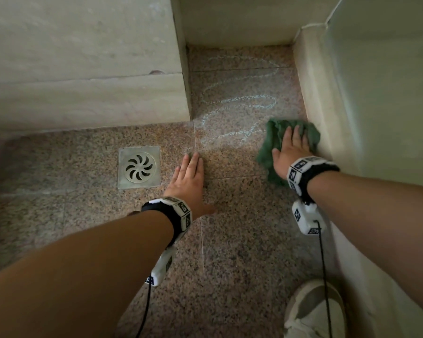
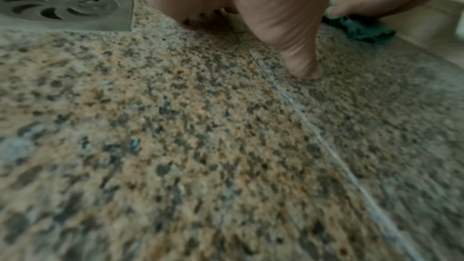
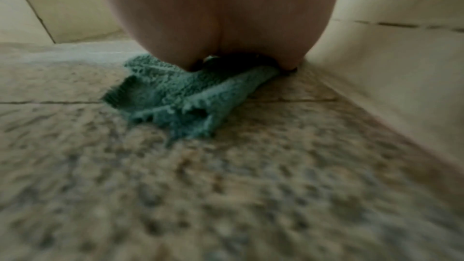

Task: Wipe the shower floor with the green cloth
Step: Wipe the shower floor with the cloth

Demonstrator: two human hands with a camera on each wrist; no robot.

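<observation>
The green cloth (image 1: 274, 140) (image 3: 175, 96) (image 2: 361, 31) lies bunched on the speckled granite shower floor (image 1: 242, 240), close against the right wall. My right hand (image 1: 291, 150) presses flat on top of it with straight fingers. My left hand (image 1: 189, 176) rests flat on the bare floor to the right of the drain, fingers straight and thumb (image 2: 301, 62) spread out on the stone. Pale looping streaks (image 1: 239, 106) mark the floor beyond the cloth, toward the far corner.
A square metal drain (image 1: 139, 167) (image 2: 62, 5) sits in the floor left of my left hand. A beige stone ledge (image 1: 83, 69) rises at the back left and a beige wall (image 1: 364, 118) runs along the right. My white shoe (image 1: 315, 311) stands at the bottom right.
</observation>
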